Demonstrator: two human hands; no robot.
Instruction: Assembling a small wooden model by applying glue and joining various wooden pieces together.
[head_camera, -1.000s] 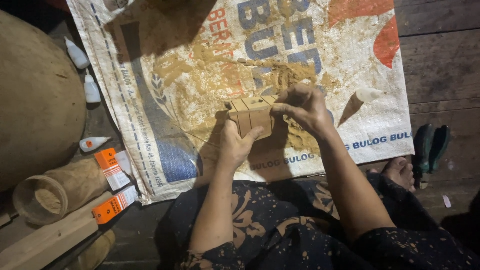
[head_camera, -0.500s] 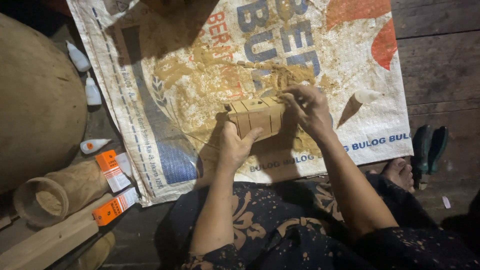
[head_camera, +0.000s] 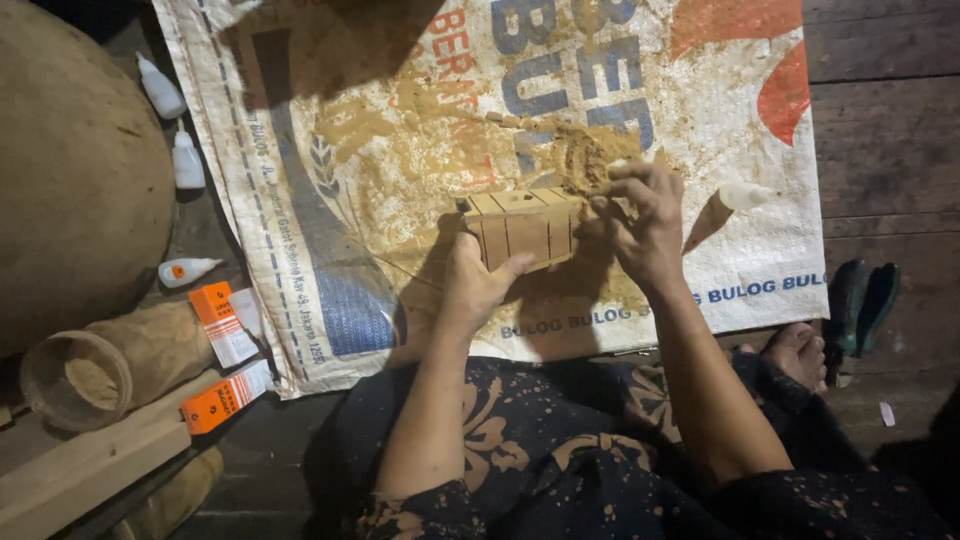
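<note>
The left hand grips a small wooden block made of narrow slats set side by side. The thumb lies along its near face and the fingers wrap underneath, so the piece sits lifted off the ground and steady at its left end. The right hand meets the block's right end with fingertips curled together against it. Whether they pinch something small there or only press the end slat I cannot tell, since the fingers hide the contact.

The block hangs just above a woven sack spread flat on the plank floor. The sack serves as a work mat, and a heap of sawdust lies on it just beyond the block, so the mess lands on the sack rather than the boards.

A white glue bottle lies on the sack to the right of the right hand, close enough to grab. More bottles lie along the sack's left edge, and orange boxes sit nearer, beside a hollow wooden tube. A large rounded wooden form fills the far left. A bare foot rests at the sack's near right corner.
</note>
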